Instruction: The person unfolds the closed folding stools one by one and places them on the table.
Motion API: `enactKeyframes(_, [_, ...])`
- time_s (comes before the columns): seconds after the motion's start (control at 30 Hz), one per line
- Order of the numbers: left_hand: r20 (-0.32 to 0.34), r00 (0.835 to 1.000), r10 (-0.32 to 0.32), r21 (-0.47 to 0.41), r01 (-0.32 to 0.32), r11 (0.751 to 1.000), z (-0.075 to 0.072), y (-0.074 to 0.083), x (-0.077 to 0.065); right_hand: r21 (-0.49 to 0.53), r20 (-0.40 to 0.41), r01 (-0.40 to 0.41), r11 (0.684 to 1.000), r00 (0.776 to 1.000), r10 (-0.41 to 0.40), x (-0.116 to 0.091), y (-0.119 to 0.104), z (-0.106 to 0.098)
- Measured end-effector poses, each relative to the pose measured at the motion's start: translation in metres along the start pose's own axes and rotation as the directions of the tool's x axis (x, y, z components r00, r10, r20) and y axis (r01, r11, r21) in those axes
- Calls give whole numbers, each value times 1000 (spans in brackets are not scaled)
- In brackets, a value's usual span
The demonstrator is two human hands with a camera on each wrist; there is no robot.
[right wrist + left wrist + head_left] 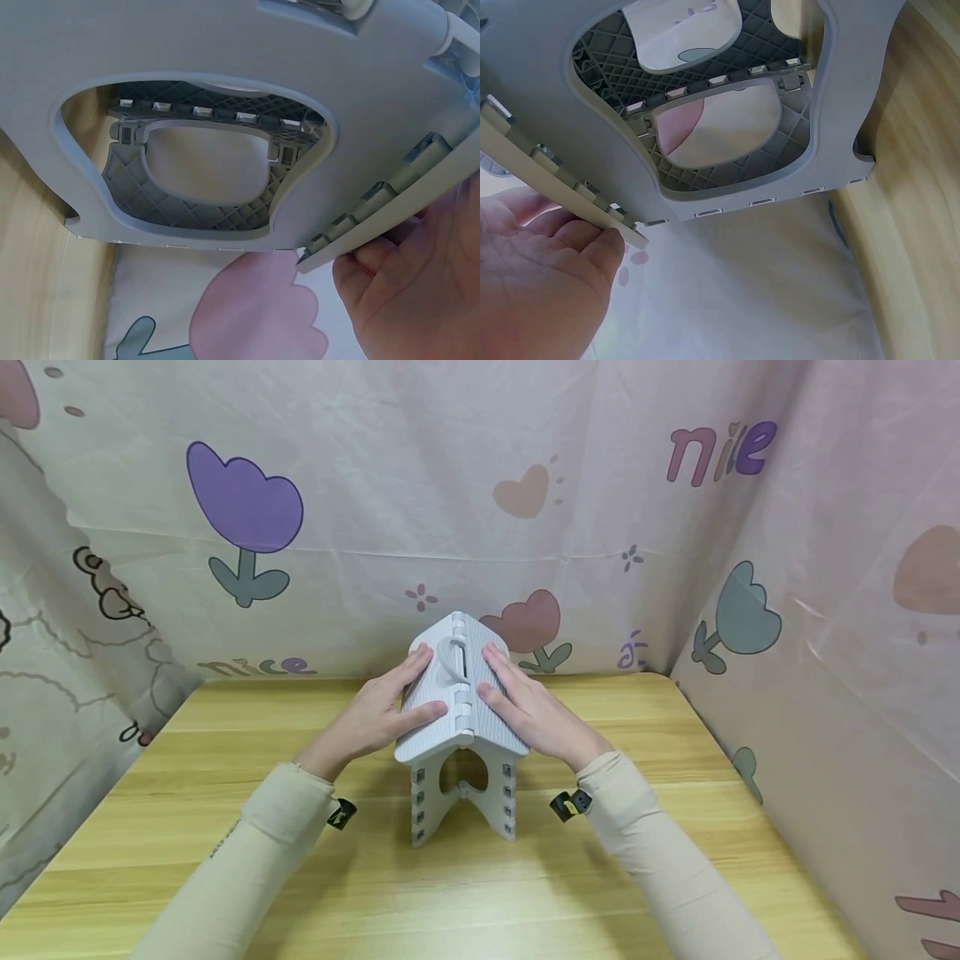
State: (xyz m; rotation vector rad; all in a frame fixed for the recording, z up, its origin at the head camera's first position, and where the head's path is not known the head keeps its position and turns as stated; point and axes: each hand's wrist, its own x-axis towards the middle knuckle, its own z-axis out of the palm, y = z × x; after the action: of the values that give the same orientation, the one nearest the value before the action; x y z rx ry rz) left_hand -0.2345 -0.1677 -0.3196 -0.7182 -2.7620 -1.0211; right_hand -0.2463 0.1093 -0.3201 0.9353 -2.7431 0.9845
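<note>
A pale grey plastic folding step stool (462, 714) stands on the table, partly folded, its hinged top peaked like a roof. My left hand (386, 706) rests on the left top panel with its thumb and fingers spread. On the right panel lies my right hand (542, 710), thumb and fingers apart. A strap handle (452, 662) sticks up near the ridge between the hands. Both wrist views look at the stool from below: the left hand (544, 270) and the right hand (420, 277) meet the outer faces of the panels, which hide the fingertips. Openings and ribbed inner walls show there.
The stool stands on a light wood-grain table (465, 893). Behind and at both sides hangs a pale curtain (420, 468) printed with flowers, hearts and words. Each wrist wears a dark strapped device (572, 804) over a long beige sleeve (652, 852).
</note>
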Motion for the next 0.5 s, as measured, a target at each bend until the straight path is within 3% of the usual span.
enactKeyframes(0.5, [-7,1000,28,30,-28,999,-1,0,-1,-15,9,-1,1000,1000,1,-3,-1,-3])
